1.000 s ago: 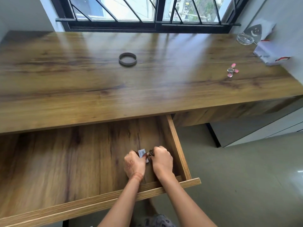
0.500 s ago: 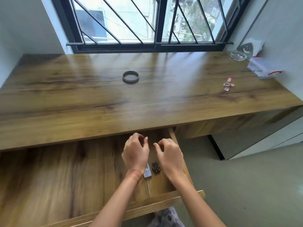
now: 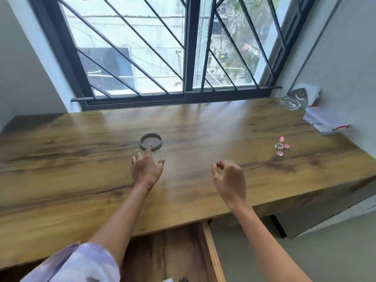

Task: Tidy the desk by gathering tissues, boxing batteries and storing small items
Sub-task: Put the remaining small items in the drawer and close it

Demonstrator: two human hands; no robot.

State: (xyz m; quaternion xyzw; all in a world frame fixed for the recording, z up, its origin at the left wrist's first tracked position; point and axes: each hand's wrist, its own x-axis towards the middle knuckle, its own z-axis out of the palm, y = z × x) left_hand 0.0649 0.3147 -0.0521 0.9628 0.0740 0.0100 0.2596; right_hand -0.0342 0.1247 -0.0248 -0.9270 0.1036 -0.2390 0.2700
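Note:
A dark ring (image 3: pixel 150 142) lies on the wooden desk (image 3: pixel 203 129) near its middle. My left hand (image 3: pixel 147 167) hovers just in front of the ring, fingers spread, one fingertip at its near rim. My right hand (image 3: pixel 229 179) floats above the desk to the right, empty, fingers loosely curled. A pink fidget spinner (image 3: pixel 281 146) rests on the right part of the desk. The open drawer (image 3: pixel 209 251) shows below the desk edge, with two small items (image 3: pixel 176 279) at the bottom of the frame.
At the desk's far right corner by the wall stand a glass dish (image 3: pixel 288 103), a white packet with red marks (image 3: pixel 323 123) and crumpled white tissue (image 3: pixel 314 92). A barred window (image 3: pixel 162 47) rises behind the desk. Floor lies to the right.
Both hands have left the drawer and risen over the desktop, the left one reaching forward to the dark ring. The small items stay in the drawer. The view has tilted upward.

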